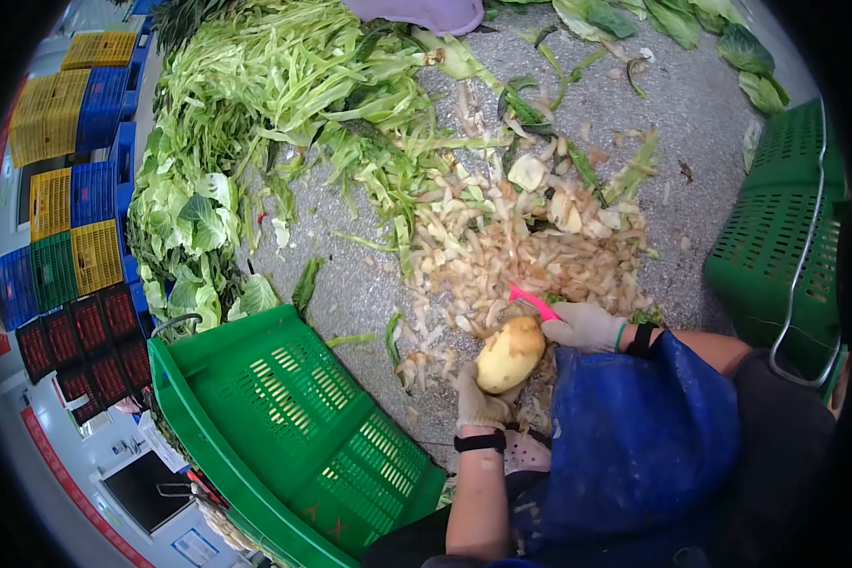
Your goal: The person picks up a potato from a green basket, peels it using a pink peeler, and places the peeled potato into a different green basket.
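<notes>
My left hand (483, 402), in a pale knit glove, grips a large potato (509, 358) from its lower left side. Most of the potato is bare yellow flesh, with brown skin left near its top end. In my gloved right hand (585, 327) is a pink peeler (533, 303), held just above the potato's upper right end. Its blade is too small to make out. Beneath and beyond the potato, a heap of potato peelings (530, 251) covers the grey floor.
A green crate (284, 407) stands tilted at my left, and another green crate (776, 237) with a metal handle is at my right. Leafy green scraps (284, 85) pile up at the far left. Stacked crates (71, 114) line the left side. A blue apron (644, 426) covers my lap.
</notes>
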Tool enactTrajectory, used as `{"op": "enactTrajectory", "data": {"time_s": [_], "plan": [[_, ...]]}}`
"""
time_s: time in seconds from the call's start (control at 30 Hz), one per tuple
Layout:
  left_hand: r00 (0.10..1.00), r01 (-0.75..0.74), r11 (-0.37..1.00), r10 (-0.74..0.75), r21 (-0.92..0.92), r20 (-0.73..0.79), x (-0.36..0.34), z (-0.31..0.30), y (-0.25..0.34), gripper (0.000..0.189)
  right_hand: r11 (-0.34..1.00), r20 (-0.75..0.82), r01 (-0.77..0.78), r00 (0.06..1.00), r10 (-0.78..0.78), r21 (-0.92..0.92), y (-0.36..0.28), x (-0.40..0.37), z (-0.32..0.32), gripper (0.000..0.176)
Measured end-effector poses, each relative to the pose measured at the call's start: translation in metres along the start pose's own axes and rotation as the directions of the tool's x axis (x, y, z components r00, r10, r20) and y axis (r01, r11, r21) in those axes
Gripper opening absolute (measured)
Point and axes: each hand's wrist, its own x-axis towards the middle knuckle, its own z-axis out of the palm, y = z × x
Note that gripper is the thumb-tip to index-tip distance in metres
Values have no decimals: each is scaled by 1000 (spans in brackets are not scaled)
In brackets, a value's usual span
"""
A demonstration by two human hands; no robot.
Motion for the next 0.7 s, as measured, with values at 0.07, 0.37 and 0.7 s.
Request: {"op": "enactTrajectory", "data": {"time_s": [0.07,0.37,0.7], "plan": [[998,9,1000,-10,3,67,0,-3,-3,57,999,-84,-44,996,43,-2,-16,0,2,37],[966,-135,931,47,339,256,-12,46,20,47,945,-183,130,965,-190,-300,-33,18,-36,37],[973,-214,886,157,411,169,-16,50,16,45,862,7,48,999,-52,-505,-58,-5,-38,44]]}}
